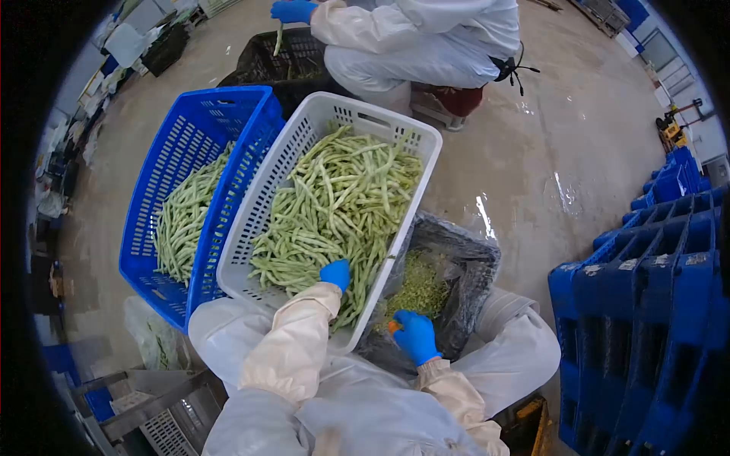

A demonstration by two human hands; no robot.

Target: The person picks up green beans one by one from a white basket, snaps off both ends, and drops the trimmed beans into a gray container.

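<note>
My left hand (335,274), in a blue glove, reaches over the near side of a white slotted crate (230,254) and touches the green beans (342,182) heaped in it. Its fingers point down and away, so their grip is hidden. Farther right, my right hand (416,337), also gloved in blue, is closed around a small orange object (394,327), of which only a short part shows. That hand hovers above the near edge of a container lined with dark plastic (475,254). Small chopped green bits (422,285) lie inside the liner.
Left of the white crate stands a blue slotted basket (163,152) with more green beans (190,216). A co-worker in white (418,45) sits beyond, a blue-gloved hand (293,11) over a black crate (258,57). Blue pallets (639,304) are stacked at right; the floor (532,152) looks wet.
</note>
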